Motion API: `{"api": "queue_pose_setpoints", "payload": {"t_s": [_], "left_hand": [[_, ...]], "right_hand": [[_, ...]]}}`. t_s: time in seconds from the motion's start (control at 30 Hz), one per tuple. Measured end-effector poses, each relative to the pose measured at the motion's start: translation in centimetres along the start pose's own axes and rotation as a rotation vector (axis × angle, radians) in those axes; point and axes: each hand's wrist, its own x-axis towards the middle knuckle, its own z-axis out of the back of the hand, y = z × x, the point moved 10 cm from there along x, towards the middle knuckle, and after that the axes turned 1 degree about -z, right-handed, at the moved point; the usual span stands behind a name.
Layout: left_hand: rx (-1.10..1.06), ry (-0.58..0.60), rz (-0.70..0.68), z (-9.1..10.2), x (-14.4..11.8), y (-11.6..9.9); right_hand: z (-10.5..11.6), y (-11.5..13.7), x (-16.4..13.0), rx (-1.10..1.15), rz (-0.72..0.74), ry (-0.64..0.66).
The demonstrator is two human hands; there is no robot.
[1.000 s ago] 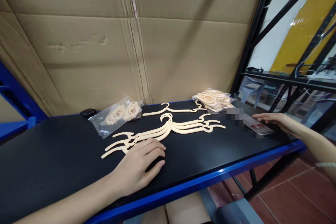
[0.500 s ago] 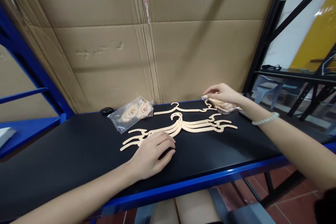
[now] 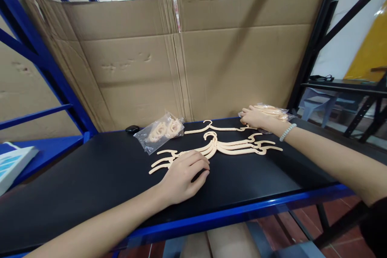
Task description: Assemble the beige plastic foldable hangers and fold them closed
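A bag of cream plastic hangers (image 3: 163, 130) lies far left on the black tabletop (image 3: 90, 177). The left hand (image 3: 184, 175) rests flat, fingers loosely spread, pinning the fanned loose hangers (image 3: 217, 147) so they stay put. The right hand (image 3: 254, 117), curled, grips a second bag of hangers (image 3: 272, 112) at the back right.

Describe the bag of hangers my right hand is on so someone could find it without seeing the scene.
On the black shelf top, look at the far right corner by the cardboard wall. The clear bag of cream hangers lies under the right hand. The other bag sits far left beside a small black object, untouched.
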Motion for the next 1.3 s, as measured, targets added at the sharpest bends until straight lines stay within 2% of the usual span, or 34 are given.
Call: {"api": "queue_pose_setpoints", "payload": {"t_s": [0.17, 0.27, 0.4, 0.53, 0.6, 0.73, 0.87, 0.97, 1.03, 1.13, 1.23, 1.3], "left_hand": [[-0.002, -0.002, -0.009, 0.0, 0.1, -0.2], [-0.024, -0.007, 0.013, 0.1, 0.0, 0.0], [-0.087, -0.026, 0.067, 0.5, -0.1, 0.7], [-0.191, -0.078, 0.233, 1.1, -0.1, 2.6], [-0.298, -0.073, 0.366, 0.8, -0.4, 4.0], [-0.628, -0.06, 0.594, -1.2, -1.2, 6.3], [-0.879, -0.224, 0.712, -1.5, -2.0, 7.7], [-0.95, -0.308, 0.774, -1.2, -2.5, 8.3], [-0.995, -0.33, 0.816, -1.1, -2.8, 8.5], [-1.052, -0.377, 0.874, -0.7, -3.3, 9.4], [-1.068, -0.48, 0.937, 0.4, -3.9, 10.9], [-1.066, -0.559, 0.982, 1.2, -4.5, 12.1]], "right_hand": [[-0.6, 1.0, 0.4, -0.053, 0.068, 0.041], [-0.1, 0.8, 0.7, -0.036, 0.059, 0.005], [2.7, -0.3, 1.4, 0.201, -0.102, -0.214], [5.3, -0.1, 1.7, 0.669, -0.344, -0.433], [6.0, 1.9, 2.1, 0.913, -0.394, -0.451], [7.5, 8.7, 2.9, 1.276, -0.283, -0.361], [8.2, 14.5, 2.7, 1.484, -0.195, -0.261], [8.9, 16.7, 2.6, 1.492, -0.124, -0.24], [9.1, 16.0, 2.7, 1.426, -0.111, -0.277], [8.1, 11.9, 3.4, 1.191, -0.182, -0.336], [4.6, 7.4, 4.4, 0.861, -0.254, -0.238], [1.4, 5.3, 4.7, 0.765, -0.283, -0.129]]}}
